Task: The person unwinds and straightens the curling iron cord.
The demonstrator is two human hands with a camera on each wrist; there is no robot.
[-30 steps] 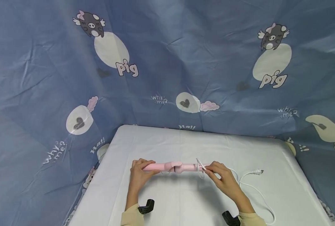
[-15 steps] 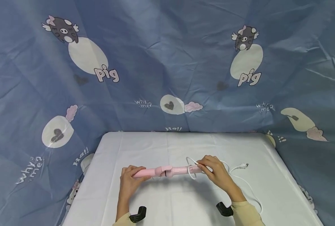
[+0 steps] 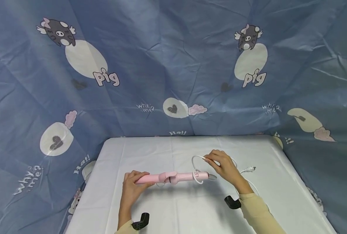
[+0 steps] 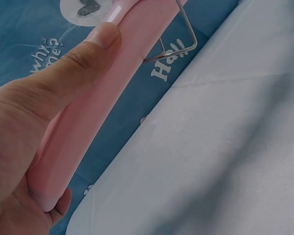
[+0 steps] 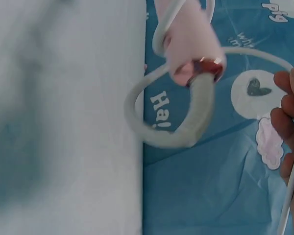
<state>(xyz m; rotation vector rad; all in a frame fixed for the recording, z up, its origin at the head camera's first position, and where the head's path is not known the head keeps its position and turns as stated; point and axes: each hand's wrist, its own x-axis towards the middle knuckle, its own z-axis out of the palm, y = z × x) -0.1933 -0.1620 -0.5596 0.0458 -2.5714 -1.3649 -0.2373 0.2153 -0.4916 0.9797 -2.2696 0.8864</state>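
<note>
A pink curling iron (image 3: 188, 176) is held level above the white table, its clamp near the middle. My left hand (image 3: 131, 188) grips the barrel end; in the left wrist view the thumb lies along the pink barrel (image 4: 100, 98), and a bent wire stand (image 4: 190, 48) sticks out farther up. My right hand (image 3: 225, 167) pinches the white cord (image 3: 196, 156), up and right of the handle. A loop of cord passes round the handle. In the right wrist view the thick cord sleeve (image 5: 202, 100) curves out of the handle end, apart from the right fingers (image 5: 286, 127).
The cord's two-prong plug (image 3: 250, 169) lies on the white table (image 3: 150, 152) at the right, with more cord trailing near the right forearm. A blue printed cloth (image 3: 150, 65) hangs behind the table and at its sides. Black camera mounts (image 3: 232, 202) sit on both wrists.
My right hand has lifted up and away from the handle end, pulling the cord loop wider. The handle end and cord sleeve now show. My left hand keeps its grip. The head view has shifted.
</note>
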